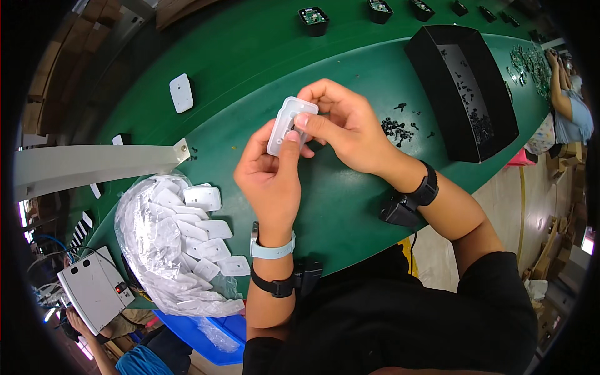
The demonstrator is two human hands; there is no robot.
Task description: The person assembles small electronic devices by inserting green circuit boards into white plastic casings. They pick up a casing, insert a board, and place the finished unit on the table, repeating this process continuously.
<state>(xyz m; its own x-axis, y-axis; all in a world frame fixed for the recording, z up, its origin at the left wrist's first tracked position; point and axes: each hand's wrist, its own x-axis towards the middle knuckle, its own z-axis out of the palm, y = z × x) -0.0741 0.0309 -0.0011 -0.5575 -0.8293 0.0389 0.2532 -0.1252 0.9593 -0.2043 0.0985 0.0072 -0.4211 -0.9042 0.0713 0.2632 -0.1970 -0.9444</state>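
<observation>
Both hands hold one translucent white plastic cover [288, 114] over the green table, its inner side turned up. My left hand [273, 169] grips the lower left edge, thumb on the face. From the upper right, my right hand [350, 125] pinches the cover, its thumb pressed on the inside. A small dark spot shows between the two thumbs; I cannot make out what it is. To the right of my right hand lies a loose heap of small black parts [395, 130]. Several like covers [212, 250] spill from a clear plastic bag [140, 219] left of my left forearm.
A long black box [433, 100] with more small black parts stands at the right. Behind runs a green belt carrying black housings with circuit boards [314, 22] and a white-topped unit [182, 94]. A pale metal bar [94, 164] juts in from the left. Other people work at both sides.
</observation>
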